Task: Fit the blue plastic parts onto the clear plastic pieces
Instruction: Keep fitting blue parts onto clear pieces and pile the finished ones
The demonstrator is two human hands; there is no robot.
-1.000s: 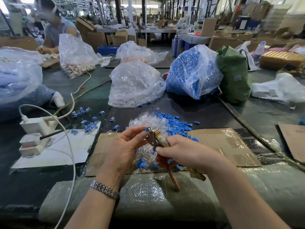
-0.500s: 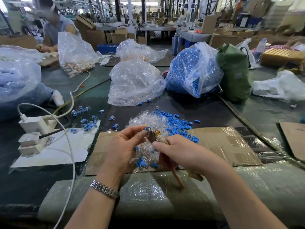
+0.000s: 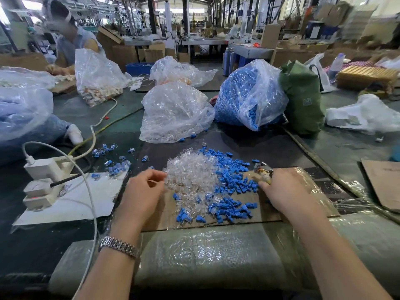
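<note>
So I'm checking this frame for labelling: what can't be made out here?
- Head view: tool handle, hidden by the right hand.
- Head view: whether the left hand pinches a clear piece; fingertips curl out of sight.
- Head view: far shelves, blurred.

counts on the tabletop

two hands: left hand (image 3: 142, 191), right hand (image 3: 287, 189). one tool (image 3: 263, 171). one heap of clear pieces (image 3: 190, 174) and one spread of blue parts (image 3: 232, 187), both too many to count. five plastic bags, one (image 3: 249, 96) full of blue parts. one green bag (image 3: 303, 98). one power strip (image 3: 46, 169). one wristwatch (image 3: 119, 245).
</note>
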